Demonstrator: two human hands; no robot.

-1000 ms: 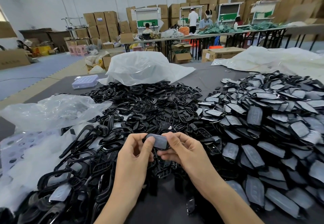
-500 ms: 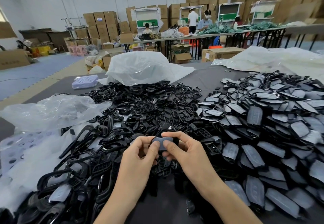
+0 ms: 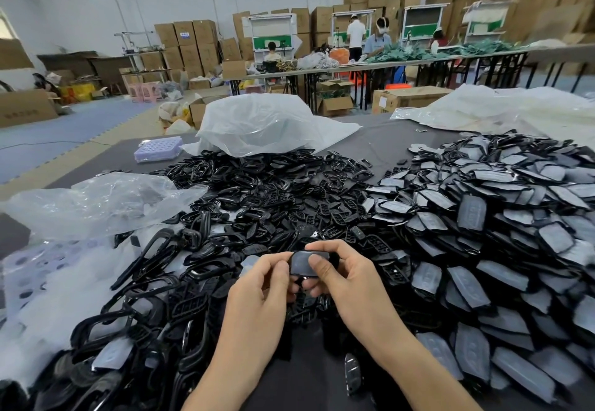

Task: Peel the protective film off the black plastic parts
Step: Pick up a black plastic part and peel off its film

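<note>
Hands (image 3: 257, 294) (image 3: 347, 282) pinch black part (image 3: 302, 264) edges above dark table (image 3: 380, 143).

The left forearm (image 3: 231, 365) and right forearm (image 3: 418, 368) rise from the bottom edge and converge at lower centre. The left hand (image 3: 257, 288) and right hand (image 3: 349, 278) meet there, both pinching one black plastic part (image 3: 301, 261), with the right thumb (image 3: 318, 265) across its face.
</note>
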